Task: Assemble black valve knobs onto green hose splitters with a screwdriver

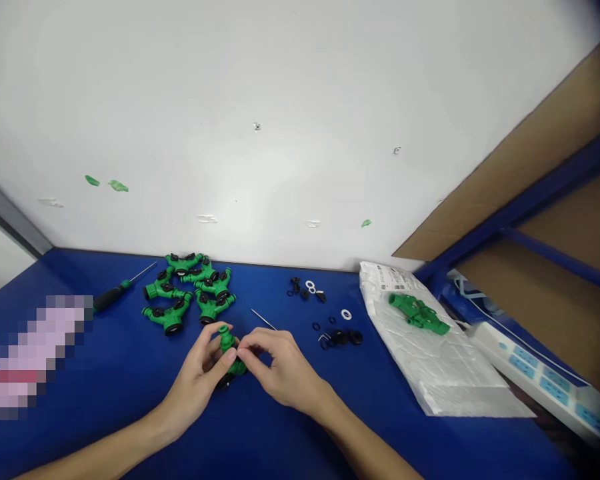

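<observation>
A green plastic hose connector [229, 347] is held over the blue table [130, 373] between both hands. My left hand [200, 377] wraps its fingers round the connector's left side. My right hand [275, 367] pinches the connector's right side with thumb and forefinger; whether a small part is in the pinch I cannot tell. A thin metal pin [264, 319] lies just behind my right hand.
A pile of green connectors [190, 290] lies at the back, a green-handled screwdriver [120, 290] to its left. Black and white rings [330, 320] are scattered at centre right. A white bag [430, 347] bears another green connector [419, 312]. A power strip [540, 377] lies far right.
</observation>
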Demonstrator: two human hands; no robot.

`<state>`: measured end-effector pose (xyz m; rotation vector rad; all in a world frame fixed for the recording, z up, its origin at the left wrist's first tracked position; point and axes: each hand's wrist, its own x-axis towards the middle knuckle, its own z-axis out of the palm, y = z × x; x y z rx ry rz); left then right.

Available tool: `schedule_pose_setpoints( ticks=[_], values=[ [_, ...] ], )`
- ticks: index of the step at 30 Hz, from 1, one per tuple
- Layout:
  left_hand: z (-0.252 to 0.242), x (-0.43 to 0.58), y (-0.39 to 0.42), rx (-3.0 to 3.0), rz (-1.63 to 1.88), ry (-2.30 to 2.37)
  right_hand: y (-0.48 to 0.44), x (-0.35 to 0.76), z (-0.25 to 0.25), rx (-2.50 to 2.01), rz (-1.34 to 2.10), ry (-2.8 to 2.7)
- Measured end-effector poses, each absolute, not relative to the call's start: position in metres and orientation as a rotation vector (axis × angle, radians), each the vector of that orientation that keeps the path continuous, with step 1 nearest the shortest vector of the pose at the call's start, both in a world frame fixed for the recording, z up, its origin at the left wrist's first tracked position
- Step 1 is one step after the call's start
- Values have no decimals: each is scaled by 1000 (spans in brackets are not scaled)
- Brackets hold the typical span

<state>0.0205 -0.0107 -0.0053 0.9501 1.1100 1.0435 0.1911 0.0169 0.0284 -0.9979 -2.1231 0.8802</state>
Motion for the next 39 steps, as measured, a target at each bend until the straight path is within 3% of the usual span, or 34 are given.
schedule_pose_setpoints(
  ticks=[27,39],
  values=[
    [3,18,-7,675,1079,789,11,184,3,-928,675,-1902],
    [7,20,-6,685,1084,825,12,182,-1,-990,778,-1834]
  ],
)
